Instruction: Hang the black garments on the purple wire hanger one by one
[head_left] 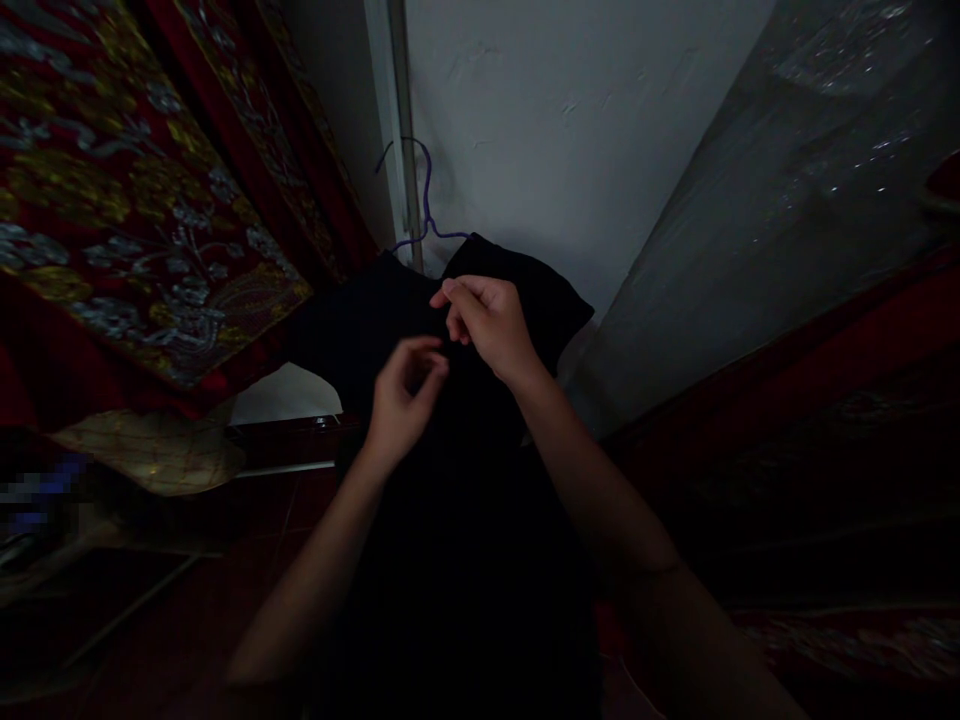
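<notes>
A dark short-sleeved garment (517, 265) hangs upright on a thin purple hanger (427, 185) by the wall. In front of its chest is my left hand (401, 395), its fingers curved and a small gap showing between thumb and fingertips; I see nothing held in it. Higher and to the right, my right hand (487, 315) is just below the neckline, thumb pressed to the index finger and the other fingers curled. Whatever may be in that pinch is too small and dark to make out. The garment's lower part is lost in shadow.
Red cloth with gold and silver ornament (150, 200) hangs at the left. Behind the garment is a pale wall (570, 130) with a vertical strip (390, 90). Clear plastic sheeting (825, 170) covers something at the right. A checked cloth (157, 450) shows at lower left.
</notes>
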